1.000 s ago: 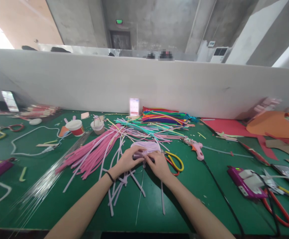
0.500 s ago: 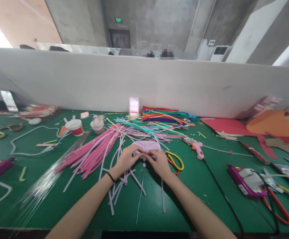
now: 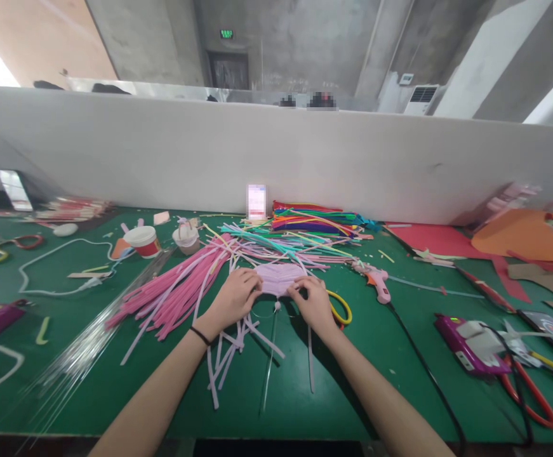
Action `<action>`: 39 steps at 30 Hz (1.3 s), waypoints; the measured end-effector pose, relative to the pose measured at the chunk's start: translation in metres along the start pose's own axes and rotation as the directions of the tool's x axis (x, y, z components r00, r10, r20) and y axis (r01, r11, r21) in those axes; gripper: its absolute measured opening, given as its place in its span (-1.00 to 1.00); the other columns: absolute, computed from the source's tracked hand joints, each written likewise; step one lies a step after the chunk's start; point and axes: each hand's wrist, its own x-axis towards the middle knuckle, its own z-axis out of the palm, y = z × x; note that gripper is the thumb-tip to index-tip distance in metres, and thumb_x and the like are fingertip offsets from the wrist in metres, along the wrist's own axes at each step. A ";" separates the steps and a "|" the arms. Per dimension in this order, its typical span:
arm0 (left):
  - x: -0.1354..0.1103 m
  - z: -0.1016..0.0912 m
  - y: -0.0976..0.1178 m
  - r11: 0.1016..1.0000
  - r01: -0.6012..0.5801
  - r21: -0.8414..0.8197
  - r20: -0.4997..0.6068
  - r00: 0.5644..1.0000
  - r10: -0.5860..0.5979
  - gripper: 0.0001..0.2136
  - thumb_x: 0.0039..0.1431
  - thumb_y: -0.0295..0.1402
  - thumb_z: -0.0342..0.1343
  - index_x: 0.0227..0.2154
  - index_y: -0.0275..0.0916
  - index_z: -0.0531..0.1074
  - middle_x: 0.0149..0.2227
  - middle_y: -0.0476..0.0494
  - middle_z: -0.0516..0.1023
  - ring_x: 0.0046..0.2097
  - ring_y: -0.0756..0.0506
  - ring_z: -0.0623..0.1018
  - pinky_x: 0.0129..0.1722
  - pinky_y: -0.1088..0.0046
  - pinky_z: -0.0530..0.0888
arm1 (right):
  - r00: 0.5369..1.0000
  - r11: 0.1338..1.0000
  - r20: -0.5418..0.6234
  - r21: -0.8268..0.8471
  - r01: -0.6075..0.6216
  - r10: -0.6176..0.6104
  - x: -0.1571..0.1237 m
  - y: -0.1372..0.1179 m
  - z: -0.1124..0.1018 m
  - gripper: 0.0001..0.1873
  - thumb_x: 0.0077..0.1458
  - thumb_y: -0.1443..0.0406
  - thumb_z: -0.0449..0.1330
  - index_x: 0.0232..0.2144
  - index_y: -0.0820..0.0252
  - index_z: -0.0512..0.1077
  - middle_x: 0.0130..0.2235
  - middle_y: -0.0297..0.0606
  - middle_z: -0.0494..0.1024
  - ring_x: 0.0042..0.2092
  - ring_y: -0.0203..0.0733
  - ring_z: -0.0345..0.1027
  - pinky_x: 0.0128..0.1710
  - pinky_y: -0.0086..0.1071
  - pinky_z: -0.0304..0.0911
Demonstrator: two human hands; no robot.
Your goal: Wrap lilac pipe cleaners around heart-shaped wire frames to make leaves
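A pale lilac piece made of pipe cleaners [image 3: 277,279] lies side by side in slanted rows between my hands. My left hand [image 3: 239,293] pinches its left edge, fingers curled. At the right edge, my right hand [image 3: 312,301] grips with thumb and fingertips. Below the piece hangs a small lilac ball [image 3: 277,306] on a thin clear stick [image 3: 268,368] that points toward me. Loose lilac pipe cleaners [image 3: 223,368] lie under and beside my left wrist. Scissors with a yellow handle [image 3: 340,308] are partly hidden behind my right hand.
Pink pipe cleaners [image 3: 176,292] spread out at left, with clear sticks [image 3: 86,336] beside them. Coloured pipe cleaners [image 3: 312,219] lie at the back near a phone [image 3: 256,202]. A pink glue gun [image 3: 378,284] with a black cord and a purple power strip [image 3: 469,346] are at right.
My hands have moved apart from the middle of the lilac piece to its two side edges. More of its slanted rows now show, and the ball and stick have shifted slightly upward.
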 end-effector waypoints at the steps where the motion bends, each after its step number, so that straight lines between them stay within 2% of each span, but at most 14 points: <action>1: 0.000 -0.001 -0.001 1.000 0.020 -0.010 -0.017 1.000 -0.020 -0.94 0.13 -0.48 0.05 -0.37 -0.22 0.39 -0.22 -0.18 0.50 -0.04 -0.19 0.41 -0.01 0.19 0.31 | 1.000 1.000 -0.013 0.009 -0.025 0.025 0.001 0.003 -0.001 -0.85 0.00 0.19 0.23 -0.49 0.14 0.50 -0.22 -0.20 0.54 -0.10 -0.08 0.32 -0.01 -0.17 0.05; 11: 0.000 -0.001 -0.003 0.978 0.128 -0.165 -0.045 0.990 -0.137 -0.92 0.01 -0.52 0.11 -0.49 -0.22 0.39 -0.18 -0.16 0.55 -0.07 -0.16 0.46 0.00 0.21 0.33 | 0.985 0.984 -0.078 0.104 -0.144 0.153 0.003 0.011 -0.005 -0.82 -0.11 0.16 0.27 -0.50 0.15 0.54 -0.14 -0.11 0.45 -0.07 0.00 0.29 -0.05 -0.14 0.16; 15: 0.001 0.002 -0.008 0.939 0.241 -0.245 -0.020 0.967 -0.253 -0.95 -0.01 -0.48 0.14 -0.51 -0.21 0.43 -0.14 -0.18 0.54 -0.05 -0.19 0.47 0.01 0.16 0.34 | 0.978 0.919 0.022 0.337 -0.203 0.208 0.005 0.012 -0.002 -0.75 -0.10 0.11 0.26 -0.49 0.19 0.49 -0.15 -0.11 0.48 -0.22 -0.09 0.39 -0.24 -0.24 0.29; 18: 0.002 0.007 -0.009 0.837 0.371 -0.403 -0.011 0.912 -0.410 -0.95 0.01 -0.38 0.17 -0.51 -0.22 0.45 -0.09 -0.21 0.51 -0.02 -0.22 0.47 -0.02 0.15 0.39 | 0.975 0.843 0.083 0.491 -0.221 0.207 0.006 0.006 -0.003 -0.72 -0.07 0.09 0.25 -0.47 0.20 0.45 -0.31 -0.21 0.53 -0.34 -0.16 0.40 -0.28 -0.27 0.32; 21: 0.003 0.012 -0.002 0.607 0.399 -0.688 -0.011 0.830 -0.558 -0.83 -0.03 -0.30 0.24 -0.36 -0.23 0.45 0.00 -0.24 0.44 0.05 -0.24 0.44 -0.05 0.19 0.44 | 0.977 0.754 0.046 0.629 -0.188 0.206 0.006 -0.008 -0.008 -0.71 -0.10 0.09 0.29 -0.44 0.19 0.44 -0.30 -0.23 0.55 -0.28 -0.16 0.42 -0.20 -0.25 0.34; 24: 0.009 0.007 0.015 0.173 0.271 -0.947 0.091 0.742 -0.664 -0.46 -0.08 -0.33 0.31 0.01 -0.10 0.27 0.12 -0.20 0.35 0.04 -0.18 0.47 -0.02 0.20 0.45 | 0.974 0.651 -0.001 0.744 -0.151 0.227 0.010 -0.026 -0.018 -0.73 -0.11 0.11 0.32 -0.45 0.18 0.43 -0.22 -0.25 0.54 -0.25 -0.19 0.43 -0.15 -0.25 0.37; 25: 0.013 0.002 0.022 0.026 0.233 -0.972 0.162 0.746 -0.646 -0.45 -0.05 -0.31 0.29 0.03 -0.09 0.26 0.11 -0.19 0.38 0.04 -0.18 0.48 -0.01 0.19 0.45 | 0.974 0.633 -0.001 0.760 -0.145 0.224 0.012 -0.033 -0.022 -0.74 -0.11 0.12 0.33 -0.45 0.17 0.43 -0.19 -0.25 0.54 -0.25 -0.20 0.44 -0.15 -0.25 0.38; 26: 0.018 -0.006 0.028 -0.112 0.226 -0.968 0.249 0.777 -0.578 -0.51 0.00 -0.28 0.26 0.02 -0.13 0.29 0.09 -0.22 0.41 0.03 -0.20 0.49 -0.01 0.16 0.46 | 0.978 0.627 0.000 0.767 -0.135 0.210 0.016 -0.040 -0.027 -0.74 -0.11 0.13 0.33 -0.45 0.17 0.43 -0.16 -0.24 0.53 -0.25 -0.20 0.44 -0.15 -0.24 0.39; 28: 0.031 -0.025 0.041 -0.279 0.251 -0.927 0.357 0.817 -0.453 -0.59 0.06 -0.17 0.19 -0.05 -0.25 0.39 0.00 -0.30 0.50 0.00 -0.27 0.51 -0.03 0.12 0.47 | 0.991 0.645 -0.004 0.759 -0.084 0.133 0.027 -0.057 -0.038 -0.74 -0.12 0.13 0.33 -0.45 0.17 0.44 -0.16 -0.23 0.54 -0.21 -0.15 0.45 -0.15 -0.22 0.40; 30: 0.047 -0.048 0.054 -0.229 0.212 -0.950 0.294 0.853 -0.431 -0.65 0.03 -0.30 0.23 -0.09 -0.26 0.45 -0.01 -0.24 0.52 0.01 -0.24 0.51 -0.04 0.22 0.49 | 1.000 0.681 -0.014 0.733 -0.001 0.016 0.043 -0.076 -0.052 -0.76 -0.11 0.13 0.33 -0.45 0.17 0.46 -0.15 -0.22 0.54 -0.15 -0.11 0.44 -0.13 -0.23 0.39; 32: 0.064 -0.069 0.066 -0.071 0.163 -0.984 0.178 0.876 -0.448 -0.66 -0.04 -0.41 0.28 -0.13 -0.28 0.48 -0.05 -0.21 0.55 -0.04 -0.20 0.54 -0.10 0.35 0.52 | 0.994 0.700 -0.058 0.707 0.106 -0.092 0.060 -0.094 -0.066 -0.77 -0.11 0.16 0.33 -0.41 0.16 0.47 -0.15 -0.22 0.55 -0.14 -0.11 0.44 -0.13 -0.25 0.38; 34: 0.079 -0.086 0.076 0.053 0.053 -0.997 0.021 0.877 -0.480 -0.64 -0.07 -0.45 0.30 -0.13 -0.27 0.49 -0.08 -0.19 0.57 -0.07 -0.18 0.56 -0.13 0.38 0.54 | 0.972 0.682 -0.180 0.693 0.233 -0.149 0.075 -0.109 -0.079 -0.76 -0.10 0.19 0.33 -0.35 0.15 0.47 -0.10 -0.22 0.52 -0.12 -0.15 0.43 -0.09 -0.27 0.34; 36: 0.092 -0.096 0.083 0.134 -0.053 -0.990 -0.115 0.854 -0.507 -0.61 -0.11 -0.47 0.32 -0.13 -0.26 0.50 -0.10 -0.16 0.58 -0.09 -0.18 0.56 -0.14 0.36 0.55 | 0.951 0.674 -0.277 0.678 0.293 -0.134 0.087 -0.118 -0.086 -0.70 -0.10 0.19 0.33 -0.27 0.13 0.45 -0.10 -0.22 0.52 -0.15 -0.19 0.43 -0.13 -0.30 0.34; 39: 0.105 -0.098 0.086 0.194 -0.132 -0.972 -0.215 0.833 -0.509 -0.60 -0.14 -0.47 0.33 -0.15 -0.27 0.50 -0.15 -0.15 0.59 -0.12 -0.18 0.57 -0.18 0.36 0.57 | 0.947 0.673 -0.316 0.688 0.271 -0.059 0.099 -0.120 -0.088 -0.64 -0.12 0.14 0.33 -0.25 0.15 0.44 -0.19 -0.22 0.54 -0.22 -0.20 0.44 -0.25 -0.34 0.35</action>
